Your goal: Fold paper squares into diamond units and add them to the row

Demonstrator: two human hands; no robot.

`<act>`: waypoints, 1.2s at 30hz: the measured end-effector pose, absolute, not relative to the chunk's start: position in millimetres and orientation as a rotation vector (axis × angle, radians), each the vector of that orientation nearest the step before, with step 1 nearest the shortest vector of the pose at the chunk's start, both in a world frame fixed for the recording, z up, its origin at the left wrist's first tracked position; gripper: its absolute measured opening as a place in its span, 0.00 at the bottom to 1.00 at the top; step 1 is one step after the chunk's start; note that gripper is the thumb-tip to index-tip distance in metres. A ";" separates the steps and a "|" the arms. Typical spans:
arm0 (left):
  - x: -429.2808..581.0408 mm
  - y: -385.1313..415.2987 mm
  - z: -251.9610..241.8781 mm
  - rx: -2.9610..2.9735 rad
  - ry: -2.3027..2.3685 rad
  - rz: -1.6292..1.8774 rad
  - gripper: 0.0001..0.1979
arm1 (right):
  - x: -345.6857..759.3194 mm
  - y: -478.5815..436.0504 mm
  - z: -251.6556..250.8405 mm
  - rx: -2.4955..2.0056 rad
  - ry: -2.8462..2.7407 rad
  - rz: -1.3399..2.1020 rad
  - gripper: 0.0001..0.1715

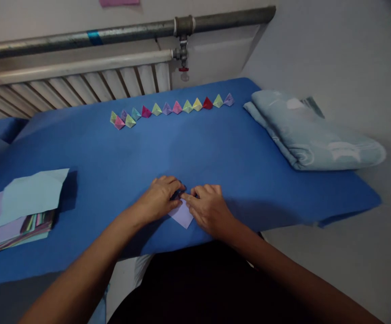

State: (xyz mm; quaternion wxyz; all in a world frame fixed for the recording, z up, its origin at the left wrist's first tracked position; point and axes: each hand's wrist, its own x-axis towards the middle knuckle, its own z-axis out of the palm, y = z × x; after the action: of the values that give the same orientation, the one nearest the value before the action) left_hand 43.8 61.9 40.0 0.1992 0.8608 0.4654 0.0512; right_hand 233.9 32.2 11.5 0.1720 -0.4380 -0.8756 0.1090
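Lilac paper (pixel 182 215) lies flat, partly folded.

Fourteen small folded paper shapes (pixel 171 109) in the row. One lilac piece (pixel 182 217) under two hands, left hand (pixel 160 198) and right hand (pixel 209 209). One paper stack (pixel 20 222). One folded blanket (pixel 312 135).

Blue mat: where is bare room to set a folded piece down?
Widest bare stretch of the blue mat: between the row of folded pieces and the left hand and right hand on the lilac paper. Another: right of that hand, short of the folded blanket. Crowded: the left edge, under the paper stack.
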 end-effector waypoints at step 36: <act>59.9 9.4 34.5 0.999 1.307 1.010 0.16 | 218.1 28.2 40.9 -1.230 -1.173 1.668 0.15</act>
State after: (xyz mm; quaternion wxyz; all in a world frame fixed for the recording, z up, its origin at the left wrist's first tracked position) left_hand 59.9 9.4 34.5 0.5692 0.4255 0.5567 0.4301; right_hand 218.1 28.2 40.9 0.3710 -0.4796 -0.4576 0.6503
